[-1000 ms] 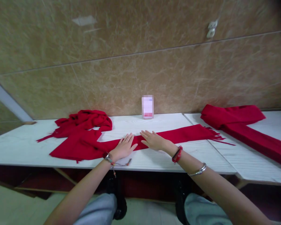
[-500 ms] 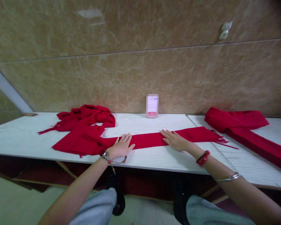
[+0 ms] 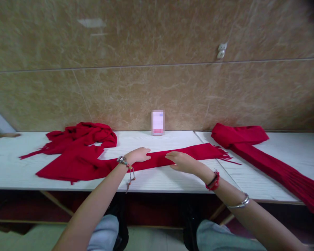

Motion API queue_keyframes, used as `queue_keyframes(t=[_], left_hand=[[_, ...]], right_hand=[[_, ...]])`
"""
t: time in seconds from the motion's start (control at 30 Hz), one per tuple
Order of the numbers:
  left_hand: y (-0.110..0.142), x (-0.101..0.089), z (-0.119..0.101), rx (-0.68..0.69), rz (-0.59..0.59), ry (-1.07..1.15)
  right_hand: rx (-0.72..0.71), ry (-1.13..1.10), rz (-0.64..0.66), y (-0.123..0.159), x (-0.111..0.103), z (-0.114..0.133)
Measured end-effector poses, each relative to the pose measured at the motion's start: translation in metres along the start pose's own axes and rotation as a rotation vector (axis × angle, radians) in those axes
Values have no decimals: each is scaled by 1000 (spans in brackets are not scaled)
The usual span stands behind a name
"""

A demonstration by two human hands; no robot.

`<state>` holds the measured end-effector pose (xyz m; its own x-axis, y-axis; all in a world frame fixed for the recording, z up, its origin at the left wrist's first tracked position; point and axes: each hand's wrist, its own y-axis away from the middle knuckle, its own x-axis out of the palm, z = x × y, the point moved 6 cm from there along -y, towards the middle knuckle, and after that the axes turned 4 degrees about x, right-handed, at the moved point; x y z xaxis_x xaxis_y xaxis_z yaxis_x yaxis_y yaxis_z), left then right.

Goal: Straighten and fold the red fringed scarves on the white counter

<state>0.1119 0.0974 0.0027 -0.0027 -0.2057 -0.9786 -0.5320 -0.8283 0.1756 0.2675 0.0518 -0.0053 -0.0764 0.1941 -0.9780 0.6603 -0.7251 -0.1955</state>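
A long red scarf (image 3: 157,159) lies in a narrow folded strip on the white table, with fringe at its right end. Its left part spreads into a wider, rumpled piece. My left hand (image 3: 139,155) rests over the strip left of its middle, fingers pointing right and thumb apart. Over the strip, a little farther right, my right hand (image 3: 183,161) is open, its fingers stretched leftward and its thumb lower. Neither hand visibly grips the cloth.
A bunched red scarf (image 3: 89,134) lies at the back left. At the right, another folded red scarf (image 3: 264,160) reaches over the front edge of the white table (image 3: 151,181). A blurred-out phone (image 3: 157,122) stands against the tiled wall (image 3: 146,90).
My hands have turned from lying flat to a more sideways, curved pose on the strip, their fingertips now pointing toward each other. The whole view has shifted somewhat to the right.
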Motion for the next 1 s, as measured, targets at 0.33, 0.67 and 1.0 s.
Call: queue_keyframes(t=[0.33, 0.67, 1.0], left_hand=[[-60, 6, 8, -21, -23, 253], [-77, 8, 2, 25, -29, 459], [-69, -35, -11, 101, -245, 751]], right_hand=[[-51, 210, -45, -5, 4, 20], [-59, 273, -154, -7, 6, 19], [189, 257, -195, 0, -43, -2]])
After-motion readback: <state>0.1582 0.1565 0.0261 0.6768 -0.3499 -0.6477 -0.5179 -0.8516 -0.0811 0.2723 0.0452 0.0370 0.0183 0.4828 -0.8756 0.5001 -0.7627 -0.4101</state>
